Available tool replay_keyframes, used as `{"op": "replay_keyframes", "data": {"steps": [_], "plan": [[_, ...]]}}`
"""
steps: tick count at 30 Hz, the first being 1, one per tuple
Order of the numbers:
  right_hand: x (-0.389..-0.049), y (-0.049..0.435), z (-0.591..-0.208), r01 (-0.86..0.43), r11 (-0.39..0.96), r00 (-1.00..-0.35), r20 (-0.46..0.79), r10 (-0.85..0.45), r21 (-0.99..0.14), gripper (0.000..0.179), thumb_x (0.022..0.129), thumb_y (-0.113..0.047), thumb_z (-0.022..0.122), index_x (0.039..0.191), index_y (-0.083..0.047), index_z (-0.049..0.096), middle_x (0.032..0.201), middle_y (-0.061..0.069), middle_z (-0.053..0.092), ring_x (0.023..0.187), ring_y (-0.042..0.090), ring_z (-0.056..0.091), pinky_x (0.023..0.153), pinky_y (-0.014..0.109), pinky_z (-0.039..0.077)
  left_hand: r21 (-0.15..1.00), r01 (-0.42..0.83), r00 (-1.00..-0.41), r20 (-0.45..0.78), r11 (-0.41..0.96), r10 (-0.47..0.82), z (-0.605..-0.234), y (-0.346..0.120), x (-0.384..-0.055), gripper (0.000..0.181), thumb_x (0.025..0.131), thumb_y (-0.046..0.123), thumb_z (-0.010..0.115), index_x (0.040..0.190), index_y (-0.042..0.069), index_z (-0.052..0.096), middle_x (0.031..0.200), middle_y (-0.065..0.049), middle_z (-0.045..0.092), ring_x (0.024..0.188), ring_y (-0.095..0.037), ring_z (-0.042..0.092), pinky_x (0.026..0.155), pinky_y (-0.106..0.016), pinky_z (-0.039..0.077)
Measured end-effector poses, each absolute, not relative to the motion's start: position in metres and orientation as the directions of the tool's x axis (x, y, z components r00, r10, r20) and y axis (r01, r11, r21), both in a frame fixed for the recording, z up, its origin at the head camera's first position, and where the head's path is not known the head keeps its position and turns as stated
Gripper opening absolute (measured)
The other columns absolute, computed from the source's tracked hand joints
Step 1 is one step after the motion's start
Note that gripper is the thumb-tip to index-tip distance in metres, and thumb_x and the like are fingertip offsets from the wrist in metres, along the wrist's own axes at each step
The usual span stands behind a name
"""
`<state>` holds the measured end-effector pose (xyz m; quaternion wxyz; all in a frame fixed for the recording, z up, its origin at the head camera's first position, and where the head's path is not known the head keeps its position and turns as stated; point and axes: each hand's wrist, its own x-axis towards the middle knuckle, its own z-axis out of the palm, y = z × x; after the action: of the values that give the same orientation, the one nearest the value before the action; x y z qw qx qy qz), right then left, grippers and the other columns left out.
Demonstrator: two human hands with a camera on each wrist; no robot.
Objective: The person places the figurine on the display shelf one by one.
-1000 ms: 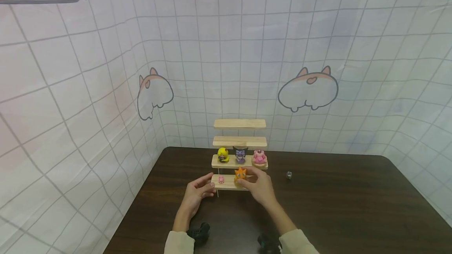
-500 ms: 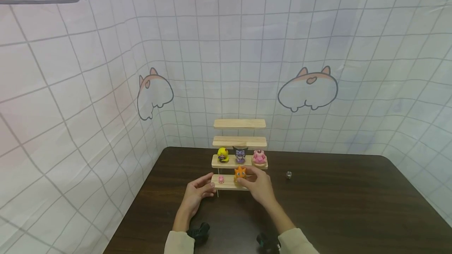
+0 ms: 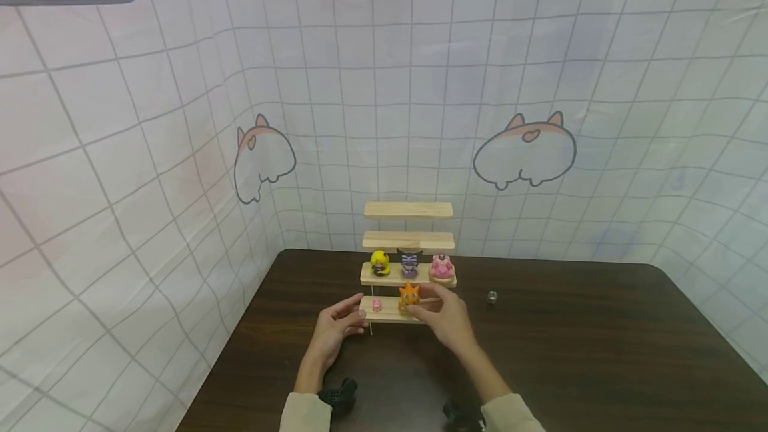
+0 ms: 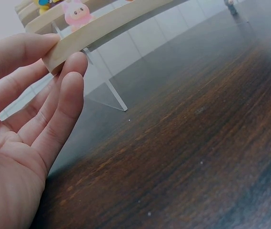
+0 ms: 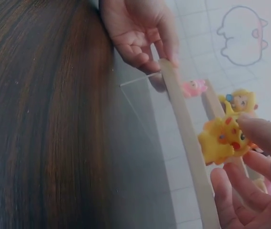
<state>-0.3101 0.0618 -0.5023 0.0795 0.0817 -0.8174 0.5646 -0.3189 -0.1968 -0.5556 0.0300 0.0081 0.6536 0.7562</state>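
Observation:
A stepped wooden display rack [image 3: 408, 241] stands on the dark table. My left hand [image 3: 331, 331] holds the left end of its lowest board [image 3: 387, 317], thumb above and fingertips below in the left wrist view. My right hand [image 3: 445, 319] pinches an orange-yellow, pointy-eared figurine [image 3: 409, 297] at that board's middle; in the right wrist view the figurine [image 5: 219, 143] sits between thumb and fingers. A small pink figurine [image 4: 77, 15] stands on the same board near my left thumb. The board's right end is hidden behind my right hand in the head view.
One board higher stand a yellow-haired figurine [image 3: 380, 263], a purple and black figurine [image 3: 410, 264] and a pink figurine [image 3: 442, 267]. A tiny grey figure [image 3: 492, 297] is on the table to the right. Behind hangs a gridded cloth [image 3: 390, 85].
The right forearm has shifted slightly to the right, while its fingers stay on the orange-yellow figurine. The head view has moved a touch. The left hand keeps its place on the board.

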Motion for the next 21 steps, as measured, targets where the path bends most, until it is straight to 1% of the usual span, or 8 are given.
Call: {"op": "replay_keyframes", "data": {"steps": [4,9,11,16,18,21], "plan": [[-0.307,0.071,-0.501,-0.226,0.363,-0.974,0.218,-0.063,-0.904,0.037,0.082,-0.019,0.087,0.116,-0.014,0.074,0.108,0.009,0.076,0.091,0.026,0.076,0.070,0.029,0.062,0.991,-0.036,-0.998,-0.028,-0.132,0.060,-0.555,-0.197,-0.318,0.054,0.094,0.010,0.074,0.144,0.001,0.057,0.109,-0.007,0.070,0.083,-0.016,0.073,0.075,-0.028,0.062],[-0.306,0.090,-0.497,-0.248,0.401,-0.969,0.221,-0.113,-0.882,0.030,0.086,-0.018,0.084,0.113,-0.010,0.074,0.101,0.009,0.076,0.088,0.025,0.076,0.068,0.028,0.059,0.991,-0.037,-0.998,-0.029,-0.129,0.061,-0.554,-0.197,-0.318,0.054,0.094,0.009,0.073,0.144,0.001,0.056,0.109,-0.008,0.070,0.083,-0.016,0.073,0.074,-0.028,0.062],[-0.307,0.100,-0.497,-0.265,0.410,-0.963,0.213,-0.167,-0.873,0.031,0.088,-0.020,0.082,0.114,-0.008,0.073,0.101,0.008,0.076,0.089,0.023,0.075,0.069,0.028,0.059,0.991,-0.040,-0.998,-0.033,-0.131,0.057,-0.554,-0.197,-0.318,0.053,0.094,0.009,0.074,0.144,0.001,0.057,0.108,-0.008,0.070,0.083,-0.016,0.073,0.074,-0.028,0.062],[-0.312,0.123,-0.497,-0.298,0.389,-0.932,0.177,-0.316,-0.872,0.038,0.092,-0.023,0.078,0.121,-0.001,0.069,0.108,0.010,0.074,0.096,0.023,0.072,0.076,0.026,0.058,0.991,-0.042,-0.998,-0.037,-0.129,0.047,-0.553,-0.196,-0.317,0.052,0.094,0.009,0.074,0.143,0.002,0.058,0.108,-0.008,0.070,0.083,-0.016,0.073,0.074,-0.028,0.062],[-0.314,0.131,-0.496,-0.305,0.378,-0.923,0.173,-0.345,-0.874,0.038,0.092,-0.023,0.078,0.121,0.000,0.069,0.108,0.011,0.074,0.096,0.022,0.071,0.077,0.025,0.058,0.991,-0.041,-0.998,-0.035,-0.128,0.047,-0.552,-0.196,-0.317,0.052,0.094,0.009,0.074,0.143,0.002,0.058,0.109,-0.008,0.070,0.083,-0.016,0.073,0.075,-0.028,0.062],[-0.315,0.143,-0.494,-0.310,0.370,-0.918,0.175,-0.355,-0.876,0.036,0.092,-0.021,0.077,0.120,0.001,0.069,0.106,0.013,0.074,0.094,0.022,0.070,0.077,0.023,0.058,0.991,-0.040,-0.998,-0.034,-0.129,0.047,-0.552,-0.195,-0.317,0.052,0.094,0.009,0.073,0.144,0.001,0.058,0.109,-0.008,0.069,0.083,-0.016,0.073,0.075,-0.028,0.062]]}}
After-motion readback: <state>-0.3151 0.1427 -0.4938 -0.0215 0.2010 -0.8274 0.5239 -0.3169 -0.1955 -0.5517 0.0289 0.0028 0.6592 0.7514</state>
